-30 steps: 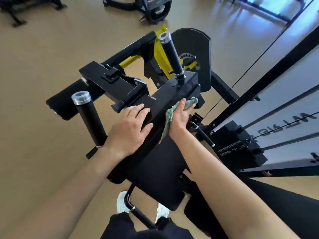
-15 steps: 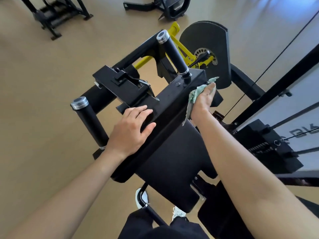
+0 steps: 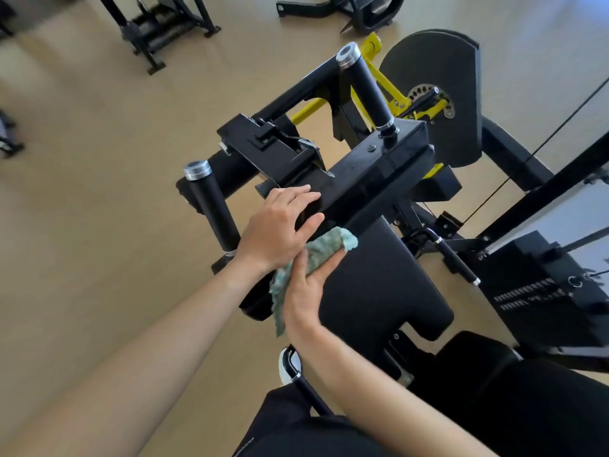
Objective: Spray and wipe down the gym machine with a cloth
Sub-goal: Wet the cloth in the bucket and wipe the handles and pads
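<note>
Left hand [image 3: 280, 225] flat, fingers spread, palm pressed on glossy black steel crossbeam of gym machine [image 3: 372, 173]; grip released, grasping nothing. Right hand [image 3: 306, 288] clenched around crumpled green terry cloth [image 3: 326, 247], pressed on upper edge of black padded vinyl pad [image 3: 379, 291], just below crossbeam, touching left hand. Two black cylindrical handles upright, either end of crossbeam.
</note>
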Tool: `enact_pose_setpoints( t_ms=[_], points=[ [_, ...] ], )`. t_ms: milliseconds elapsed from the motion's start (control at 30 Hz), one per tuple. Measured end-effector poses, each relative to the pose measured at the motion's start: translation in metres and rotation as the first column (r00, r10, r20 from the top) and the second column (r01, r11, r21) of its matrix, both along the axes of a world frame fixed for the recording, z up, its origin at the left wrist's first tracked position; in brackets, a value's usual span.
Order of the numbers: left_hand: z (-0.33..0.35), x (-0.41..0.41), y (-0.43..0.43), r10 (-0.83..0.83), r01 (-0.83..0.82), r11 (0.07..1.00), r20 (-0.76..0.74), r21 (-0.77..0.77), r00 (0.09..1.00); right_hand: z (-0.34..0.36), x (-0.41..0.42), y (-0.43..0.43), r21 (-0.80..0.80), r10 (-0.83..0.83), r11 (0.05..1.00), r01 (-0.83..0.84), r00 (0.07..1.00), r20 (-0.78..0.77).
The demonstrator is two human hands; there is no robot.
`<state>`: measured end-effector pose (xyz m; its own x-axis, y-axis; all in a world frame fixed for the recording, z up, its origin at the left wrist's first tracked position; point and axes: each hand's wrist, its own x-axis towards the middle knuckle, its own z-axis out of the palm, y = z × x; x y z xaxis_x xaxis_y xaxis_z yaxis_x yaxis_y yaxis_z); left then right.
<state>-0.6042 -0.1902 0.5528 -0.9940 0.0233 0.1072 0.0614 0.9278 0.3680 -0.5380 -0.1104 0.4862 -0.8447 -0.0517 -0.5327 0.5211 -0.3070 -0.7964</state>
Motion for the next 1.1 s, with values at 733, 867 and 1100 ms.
enact_pose_setpoints(
  t_ms=[733, 867, 1100],
  points=[
    [0.005, 0.002, 0.002, 0.021, -0.021, 1.0, 0.019, 0.014, 1.0, 0.004, -0.203, 0.107, 0.093, -0.309, 0.946, 0.311, 0.95, -0.036],
    [0.006, 0.002, 0.003, 0.022, -0.022, 1.0, 0.029, 0.009, 0.999, 0.002, -0.229, 0.12, 0.154, -0.316, 0.93, 0.332, 0.941, -0.121],
    [0.003, -0.001, 0.002, 0.024, -0.024, 1.0, 0.021, -0.018, 0.999, 0.008, -0.247, 0.132, 0.004, -0.375, 0.926, 0.377, 0.923, -0.083]
  ],
)
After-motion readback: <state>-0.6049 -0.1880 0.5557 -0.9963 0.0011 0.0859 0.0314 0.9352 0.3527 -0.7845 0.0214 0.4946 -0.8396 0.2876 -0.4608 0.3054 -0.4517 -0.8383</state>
